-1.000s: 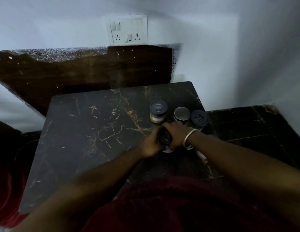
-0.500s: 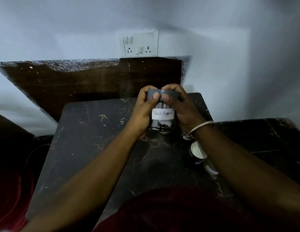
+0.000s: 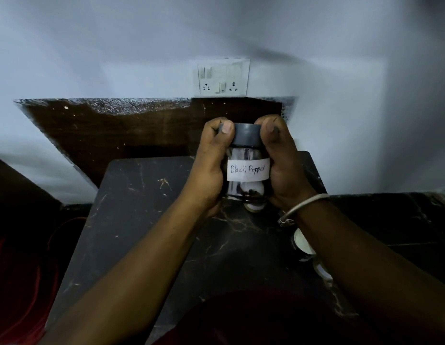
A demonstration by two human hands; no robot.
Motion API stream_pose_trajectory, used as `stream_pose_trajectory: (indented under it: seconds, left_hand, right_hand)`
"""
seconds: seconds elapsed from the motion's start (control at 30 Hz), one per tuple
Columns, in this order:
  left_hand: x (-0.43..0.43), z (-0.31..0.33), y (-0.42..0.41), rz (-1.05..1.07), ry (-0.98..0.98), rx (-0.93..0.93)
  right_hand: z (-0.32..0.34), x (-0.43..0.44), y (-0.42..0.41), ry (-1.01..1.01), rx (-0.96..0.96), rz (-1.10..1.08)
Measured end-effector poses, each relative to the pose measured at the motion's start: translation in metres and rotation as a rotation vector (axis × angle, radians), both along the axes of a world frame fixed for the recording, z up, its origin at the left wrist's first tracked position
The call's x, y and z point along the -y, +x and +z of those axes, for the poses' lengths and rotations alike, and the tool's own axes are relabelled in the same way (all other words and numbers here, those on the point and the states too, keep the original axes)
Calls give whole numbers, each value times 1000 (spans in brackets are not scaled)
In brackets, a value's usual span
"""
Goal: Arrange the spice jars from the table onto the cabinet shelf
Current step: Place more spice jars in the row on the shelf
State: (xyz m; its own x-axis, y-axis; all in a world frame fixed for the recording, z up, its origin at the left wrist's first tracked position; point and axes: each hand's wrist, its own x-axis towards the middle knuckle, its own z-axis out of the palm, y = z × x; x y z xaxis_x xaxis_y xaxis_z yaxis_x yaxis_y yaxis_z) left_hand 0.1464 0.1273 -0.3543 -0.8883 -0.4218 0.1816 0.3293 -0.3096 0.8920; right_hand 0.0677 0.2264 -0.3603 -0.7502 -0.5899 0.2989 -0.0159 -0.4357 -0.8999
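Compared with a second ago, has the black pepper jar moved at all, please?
Yes. The black pepper jar was low on the table among the other jars; both hands now hold it up, its lid against the brown wall panel.

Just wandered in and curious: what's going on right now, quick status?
Left hand and right hand both grip the pepper jar, lifted above the table. Lid on. More jars under right arm. No shelf in view.

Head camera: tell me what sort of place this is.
Probably a home kitchen corner, dimly lit. A wall switch-and-socket panel sits above a dark marble-patterned table, and both hands hold a glass jar hand-labelled "Black Pepper".
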Motion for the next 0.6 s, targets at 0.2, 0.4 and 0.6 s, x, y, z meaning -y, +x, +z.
stream_pose_trajectory:
  seconds: [0.2,0.4,0.6]
  left_hand:
    - [4,3,0,22,48,32]
    - [11,4,0,18,43,10]
    - [15,9,-1,15,81,-9]
  right_hand:
    - [3,7,-1,26,-9,15]
    - [9,11,0,53,-22,4]
    - [21,15,4,52,-25,1]
